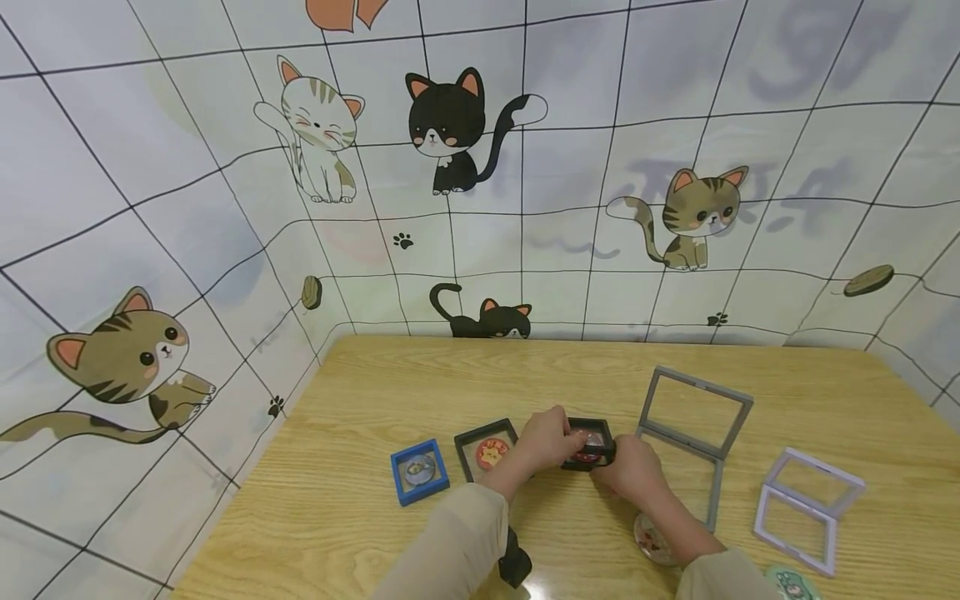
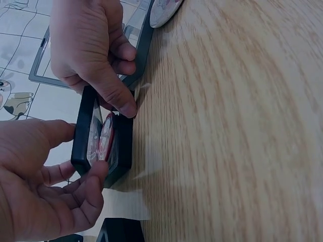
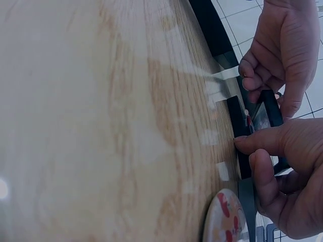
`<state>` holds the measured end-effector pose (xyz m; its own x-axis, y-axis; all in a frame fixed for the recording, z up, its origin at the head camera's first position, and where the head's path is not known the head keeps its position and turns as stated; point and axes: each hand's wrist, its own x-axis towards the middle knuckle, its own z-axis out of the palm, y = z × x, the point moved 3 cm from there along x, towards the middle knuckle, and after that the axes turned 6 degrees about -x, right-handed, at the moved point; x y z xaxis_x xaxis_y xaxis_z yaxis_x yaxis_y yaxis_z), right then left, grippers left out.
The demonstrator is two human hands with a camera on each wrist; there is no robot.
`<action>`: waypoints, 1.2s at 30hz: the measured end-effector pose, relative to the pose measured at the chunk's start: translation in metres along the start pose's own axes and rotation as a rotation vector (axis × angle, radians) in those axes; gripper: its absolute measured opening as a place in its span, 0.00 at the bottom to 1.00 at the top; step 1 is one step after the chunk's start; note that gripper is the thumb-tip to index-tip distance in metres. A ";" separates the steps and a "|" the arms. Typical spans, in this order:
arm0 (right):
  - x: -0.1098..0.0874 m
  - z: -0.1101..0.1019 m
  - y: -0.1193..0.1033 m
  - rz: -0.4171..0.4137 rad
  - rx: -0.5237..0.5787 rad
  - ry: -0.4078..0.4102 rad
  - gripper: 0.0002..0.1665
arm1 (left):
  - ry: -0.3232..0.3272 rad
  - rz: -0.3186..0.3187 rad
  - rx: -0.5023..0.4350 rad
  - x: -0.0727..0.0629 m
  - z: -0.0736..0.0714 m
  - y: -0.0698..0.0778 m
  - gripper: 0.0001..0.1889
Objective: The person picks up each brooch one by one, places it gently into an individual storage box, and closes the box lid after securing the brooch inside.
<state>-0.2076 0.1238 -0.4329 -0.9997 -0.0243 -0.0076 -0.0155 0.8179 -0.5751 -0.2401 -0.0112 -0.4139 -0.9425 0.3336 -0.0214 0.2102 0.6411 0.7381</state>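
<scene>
I see a small black frame case [image 1: 588, 444] near the middle of the counter [image 1: 420, 375], held between both hands with a red round badge [image 2: 106, 137] sitting inside it. My left hand [image 1: 546, 436] pinches it from 9 o'clock, fingers [image 2: 96, 181] curled on its edge; my right hand [image 1: 633, 465] pinches it from 4 o'clock, thumb pressing the rim. In the left wrist view the two halves stand slightly apart, so I judge the case not yet closed on the badge.

At 9 o'clock of it, a second black case [image 1: 487, 450] and a blue case [image 1: 419, 471] each already hold a badge. At 3 o'clock a grey case [image 1: 693, 433] and a pale lilac case [image 1: 806, 508] stand open without badges. One loose badge [image 1: 651, 540] lies at 5 o'clock, partly behind my right wrist; another [image 1: 791, 583] is cut off at the bottom edge. The badge designs are too small to read.
</scene>
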 end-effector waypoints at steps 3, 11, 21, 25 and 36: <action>0.000 0.000 0.001 0.000 -0.007 0.001 0.13 | -0.004 -0.010 0.066 -0.001 0.000 0.002 0.13; 0.001 -0.001 0.001 -0.005 -0.018 0.011 0.14 | 0.022 -0.071 0.252 0.001 0.008 0.003 0.26; 0.001 0.000 0.001 -0.003 -0.007 0.023 0.12 | 0.071 -0.086 0.328 0.002 0.010 0.008 0.29; 0.001 0.000 0.001 -0.003 -0.001 0.019 0.11 | 0.073 -0.092 0.344 0.001 0.010 0.009 0.29; 0.003 0.001 0.001 -0.007 -0.003 0.014 0.11 | 0.060 -0.134 0.413 0.004 0.012 0.011 0.28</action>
<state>-0.2102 0.1245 -0.4343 -0.9997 -0.0218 0.0082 -0.0226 0.8196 -0.5726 -0.2382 0.0050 -0.4136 -0.9793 0.1961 -0.0503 0.1602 0.9024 0.3999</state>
